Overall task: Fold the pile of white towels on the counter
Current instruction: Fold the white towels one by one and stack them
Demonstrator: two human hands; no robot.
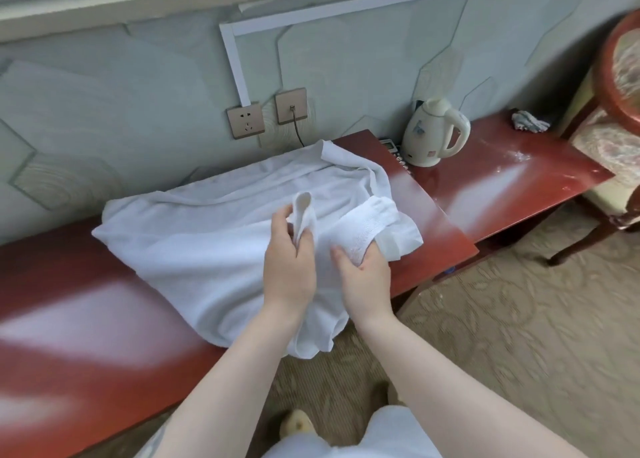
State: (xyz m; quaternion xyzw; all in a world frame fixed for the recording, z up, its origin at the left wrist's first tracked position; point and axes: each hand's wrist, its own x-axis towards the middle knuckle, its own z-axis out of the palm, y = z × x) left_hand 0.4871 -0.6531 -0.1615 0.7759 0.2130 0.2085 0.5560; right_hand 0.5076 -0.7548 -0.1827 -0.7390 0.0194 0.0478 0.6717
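Nearest the camera, two bare forearms are seen reaching forward over a patterned carpet (502, 319) toward a glossy red-brown worktop (86, 319). The left hand (287, 263) is held above the towels, its thumb and fingers pinched on a small upright fold of white cloth (304, 211) that stands up between them. Just beside it, the right hand (363, 270) is curled around a bunched, textured white towel (367, 229), the fingers tucked under the cloth and the thumb laid along its near side. This bunched towel is stretched from the right hand up and to the right, toward the worktop's right end.

Under both hands a large white towel (194, 249) is spread over the worktop. Its long axis is laid along the worktop, from the near left up toward the far right; one near corner is draped over the front edge toward the floor, and the far right end is rumpled against the wall.

Farther right, a cream electric kettle (434, 131) is stood upright on a lower section of the worktop, with a crumpled rag (530, 121) beyond it. On the wall behind, two sockets (246, 120) are mounted, a cord being plugged into the right one. An upholstered chair (616, 128) is seen at the far right.
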